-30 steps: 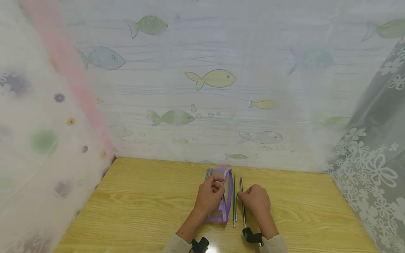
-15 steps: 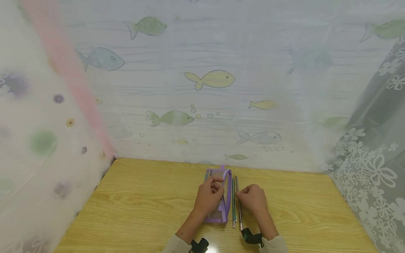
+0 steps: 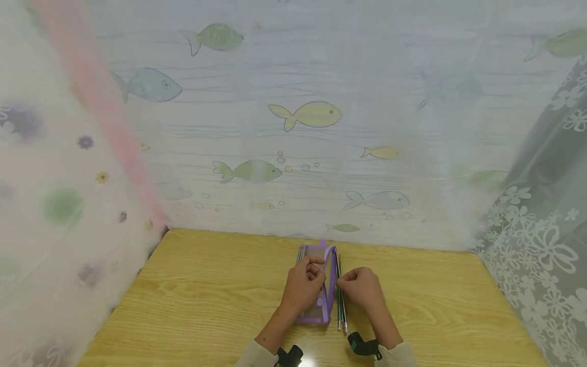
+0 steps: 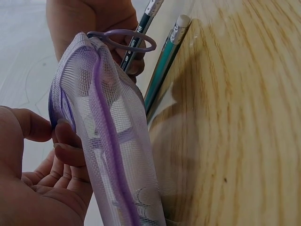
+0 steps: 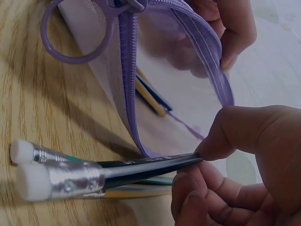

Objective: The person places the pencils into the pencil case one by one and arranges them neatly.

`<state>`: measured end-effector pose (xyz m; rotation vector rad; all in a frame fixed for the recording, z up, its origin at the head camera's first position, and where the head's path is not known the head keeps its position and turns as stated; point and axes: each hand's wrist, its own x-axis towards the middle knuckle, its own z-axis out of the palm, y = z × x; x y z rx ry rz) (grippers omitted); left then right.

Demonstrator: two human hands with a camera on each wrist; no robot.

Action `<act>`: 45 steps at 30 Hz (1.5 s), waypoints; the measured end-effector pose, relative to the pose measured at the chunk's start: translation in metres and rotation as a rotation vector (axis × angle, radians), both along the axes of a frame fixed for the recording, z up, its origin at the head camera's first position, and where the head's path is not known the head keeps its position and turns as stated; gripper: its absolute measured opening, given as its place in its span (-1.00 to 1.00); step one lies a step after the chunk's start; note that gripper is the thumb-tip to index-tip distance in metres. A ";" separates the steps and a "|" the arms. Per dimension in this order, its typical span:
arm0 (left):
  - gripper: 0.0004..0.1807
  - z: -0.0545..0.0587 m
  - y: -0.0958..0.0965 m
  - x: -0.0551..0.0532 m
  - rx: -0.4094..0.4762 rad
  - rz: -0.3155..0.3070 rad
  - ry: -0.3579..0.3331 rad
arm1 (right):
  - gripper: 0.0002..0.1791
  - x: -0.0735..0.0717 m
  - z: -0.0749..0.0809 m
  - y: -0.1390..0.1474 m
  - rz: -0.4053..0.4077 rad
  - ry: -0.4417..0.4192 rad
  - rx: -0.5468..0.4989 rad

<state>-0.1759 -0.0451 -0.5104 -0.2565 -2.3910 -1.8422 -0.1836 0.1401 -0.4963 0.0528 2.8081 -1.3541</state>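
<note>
A purple mesh pencil case with an unzipped top lies on the table. My left hand pinches one edge of its zipper opening, which gapes in the right wrist view. My right hand pinches a dark pencil with a metal ferrule and white eraser. This pencil runs alongside the opening, its eraser end towards me; its far tip is hard to make out. Below it rest a green pencil and a yellow pencil. Inside the case, a yellow pencil and a dark one show.
A round purple ring hangs from the zipper end of the case. The wood-patterned table extends on both sides. Behind it hangs a pale fish-print curtain, with a flowered sheet on the left and lacy fabric on the right.
My right hand has moved left with the dark pencil, from apart from the other pencils to right beside the case's opening. My left hand keeps its place on the case.
</note>
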 end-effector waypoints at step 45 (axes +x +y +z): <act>-0.70 0.001 0.002 0.001 -0.017 0.006 -0.001 | -0.80 -0.001 -0.008 -0.021 -0.088 0.006 -0.270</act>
